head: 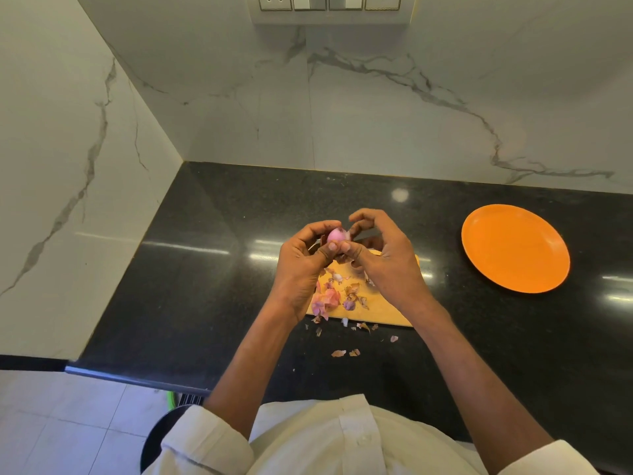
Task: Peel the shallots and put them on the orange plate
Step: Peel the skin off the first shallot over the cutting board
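The shallot [336, 235] is held up in the air above the far end of the wooden cutting board [383, 313], its pink flesh mostly bared. The left hand [303, 260] grips it, fingers curled round the far side and thumb on the near side. Its long axis seems to run roughly left to right, one end pointing at the right hand [380, 255], whose thumb and fingertips pinch at that end, probably on loose skin. The orange plate [515, 247] lies well apart to the right, bare, so the right hand is nearer it. Peelings [325, 299] litter the board and the black counter [205, 269]
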